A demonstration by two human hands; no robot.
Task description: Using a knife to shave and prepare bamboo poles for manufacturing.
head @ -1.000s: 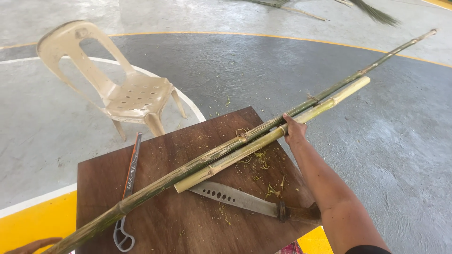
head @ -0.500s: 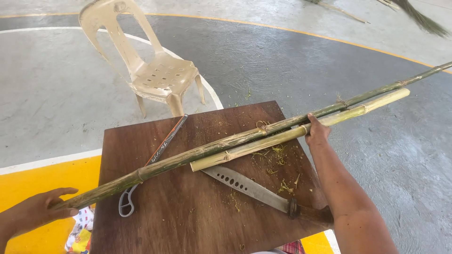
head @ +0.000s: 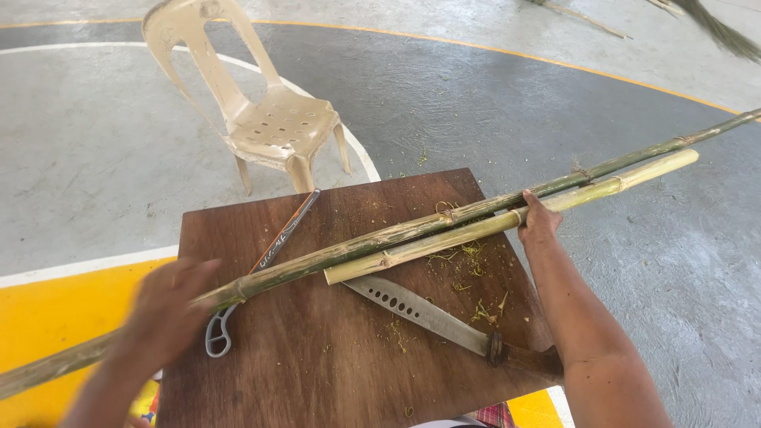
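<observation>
A long green bamboo pole (head: 372,242) lies slantwise across a dark wooden table (head: 317,357). Beside it lies a shorter, paler peeled bamboo piece (head: 444,242). My right hand (head: 539,223) is closed on the pale piece near the table's right edge. My left hand (head: 162,313), blurred with fingers spread, hovers over the green pole at the table's left edge; whether it touches the pole I cannot tell. A big knife with a holed blade (head: 416,311) lies on the table below the bamboo. A hacksaw (head: 261,261) lies under the green pole at the left.
A beige plastic chair (head: 254,111) stands just beyond the table. Bamboo shavings (head: 468,265) litter the tabletop. The floor is grey concrete with yellow painted zones (head: 47,317) and white lines. More stalks lie at the far top right (head: 713,28).
My left hand has come up from the lower left to the green pole over the table edge. The view shifted slightly; my right hand keeps its grip on the pale piece.
</observation>
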